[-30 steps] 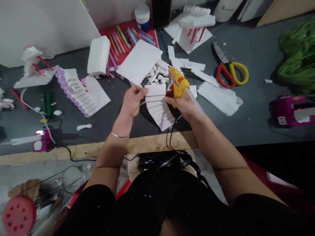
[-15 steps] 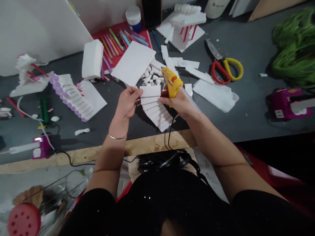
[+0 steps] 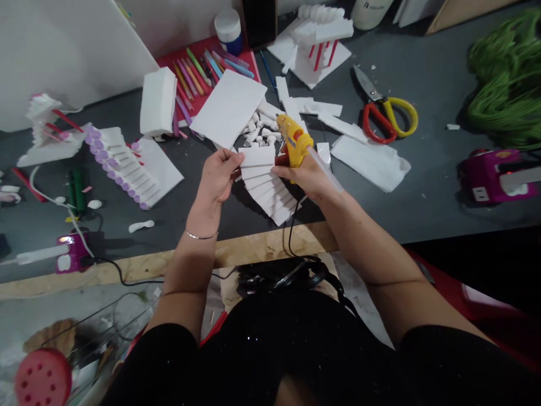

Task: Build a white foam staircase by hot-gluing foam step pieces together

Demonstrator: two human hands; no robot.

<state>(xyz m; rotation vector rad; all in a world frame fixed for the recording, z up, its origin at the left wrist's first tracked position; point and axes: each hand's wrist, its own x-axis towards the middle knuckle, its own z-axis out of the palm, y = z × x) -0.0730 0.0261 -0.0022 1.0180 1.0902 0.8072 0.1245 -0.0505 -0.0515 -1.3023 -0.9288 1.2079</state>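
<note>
My left hand [image 3: 217, 176] pinches the left end of the top strip in a fan of overlapping white strips [image 3: 266, 185], stepped like a small staircase. A yellow hot glue gun [image 3: 296, 140] is in my right hand [image 3: 310, 173], its nozzle pointing away from me and a clear glue stick [image 3: 325, 168] jutting out at the back. The right thumb and fingertips also touch the right edge of the top strip. Just beyond the fan lie small white scraps [image 3: 262, 131] and a flat white sheet [image 3: 230, 107].
Scissors [image 3: 380, 113] with red and yellow handles lie to the right, near white strips and a folded white sheet [image 3: 369, 160]. Green yarn [image 3: 507, 79] and a purple power strip [image 3: 490, 176] are farther right. A purple-edged stepped model [image 3: 122, 166] stands left.
Almost nothing differs. Both hands keep the same hold on the strips and the glue gun, with only a slight shift of the whole view.
</note>
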